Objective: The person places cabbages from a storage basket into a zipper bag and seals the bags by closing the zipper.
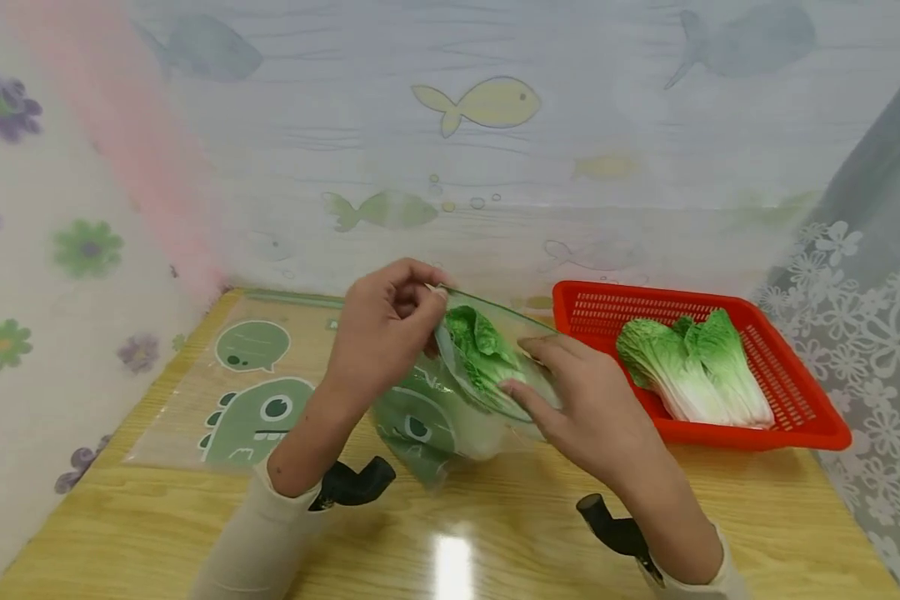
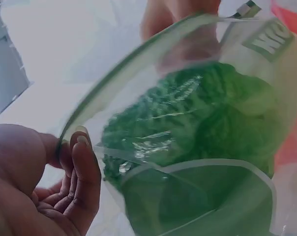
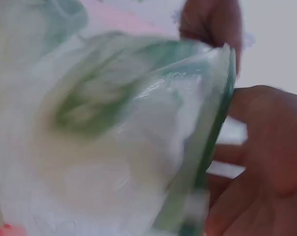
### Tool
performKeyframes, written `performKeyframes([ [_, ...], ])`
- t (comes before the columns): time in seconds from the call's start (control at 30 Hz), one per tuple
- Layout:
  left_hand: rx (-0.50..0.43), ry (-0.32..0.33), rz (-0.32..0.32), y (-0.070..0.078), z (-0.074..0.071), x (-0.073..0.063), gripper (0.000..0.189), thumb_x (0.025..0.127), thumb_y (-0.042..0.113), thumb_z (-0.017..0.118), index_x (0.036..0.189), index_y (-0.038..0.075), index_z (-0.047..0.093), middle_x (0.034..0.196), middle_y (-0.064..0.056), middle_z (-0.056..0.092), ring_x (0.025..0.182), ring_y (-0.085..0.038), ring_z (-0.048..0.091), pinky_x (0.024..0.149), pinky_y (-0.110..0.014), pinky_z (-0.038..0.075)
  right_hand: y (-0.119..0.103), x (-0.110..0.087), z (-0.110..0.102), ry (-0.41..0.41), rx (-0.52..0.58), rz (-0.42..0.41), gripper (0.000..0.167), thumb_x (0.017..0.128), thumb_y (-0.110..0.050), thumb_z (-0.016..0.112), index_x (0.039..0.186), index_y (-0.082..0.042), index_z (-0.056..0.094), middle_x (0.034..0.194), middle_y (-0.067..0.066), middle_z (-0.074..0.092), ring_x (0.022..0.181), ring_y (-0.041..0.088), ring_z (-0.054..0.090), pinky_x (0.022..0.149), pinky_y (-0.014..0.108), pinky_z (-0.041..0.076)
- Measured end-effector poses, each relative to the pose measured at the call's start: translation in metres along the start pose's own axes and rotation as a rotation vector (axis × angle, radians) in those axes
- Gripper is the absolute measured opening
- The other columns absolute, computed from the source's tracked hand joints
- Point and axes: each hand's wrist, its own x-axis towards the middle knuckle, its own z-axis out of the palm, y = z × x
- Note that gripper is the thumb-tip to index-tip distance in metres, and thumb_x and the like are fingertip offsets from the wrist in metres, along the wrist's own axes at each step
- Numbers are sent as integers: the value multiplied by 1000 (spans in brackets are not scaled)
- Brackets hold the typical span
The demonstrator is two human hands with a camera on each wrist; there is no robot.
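A clear zip bag [image 1: 412,417] with green cartoon print is held up over the table by both hands. Inside it lies a napa cabbage [image 1: 483,354], its leafy green part visible through the bag's mouth and, in the left wrist view, through the plastic. My left hand [image 1: 390,321] pinches the left corner of the green-edged mouth between thumb and fingers. On the other side, my right hand [image 1: 588,396] reaches in at the mouth, thumb and fingers apart, close to the cabbage. In the right wrist view its fingertips are hidden behind the green rim [image 3: 220,118].
A red plastic basket [image 1: 795,375] with more napa cabbage [image 1: 693,367] stands on the right of the wooden table [image 1: 540,533]. Another printed zip bag [image 1: 187,425] lies flat on the left. Fish-patterned curtains [image 1: 480,158] hang behind the table.
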Motion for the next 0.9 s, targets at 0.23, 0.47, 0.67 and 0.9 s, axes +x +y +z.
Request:
performKeyframes([
  [0.23,-107,62,-61,-3,-24,12,16,107,6,56,116,1,68,62,-3,48,61,-27,66,66,-43,61,15,-5,-17,39,42,-127,74,82,-34,95,137,-2,58,138,15,50,126,29,47,97,43,44],
  [0.47,-148,33,-178,-11,-38,17,15,108,4,53,116,0,65,73,-3,62,67,-26,69,73,-41,62,39,5,-9,-152,189,153,32,94,-15,84,122,-5,71,101,-1,72,88,15,68,81,37,59],
  [0.67,-237,-15,-206,-9,-46,17,16,108,9,58,120,1,63,82,-4,69,78,-26,73,81,-43,64,46,16,-1,-158,228,130,5,98,-12,78,101,-9,78,93,-4,74,83,12,69,78,35,59],
  [0.9,-283,-127,-98,1,-78,8,19,107,1,61,124,-5,58,107,-10,79,96,-25,79,89,-40,62,42,19,-14,263,336,35,6,98,2,72,102,-2,73,90,4,71,77,13,63,73,19,54],
])
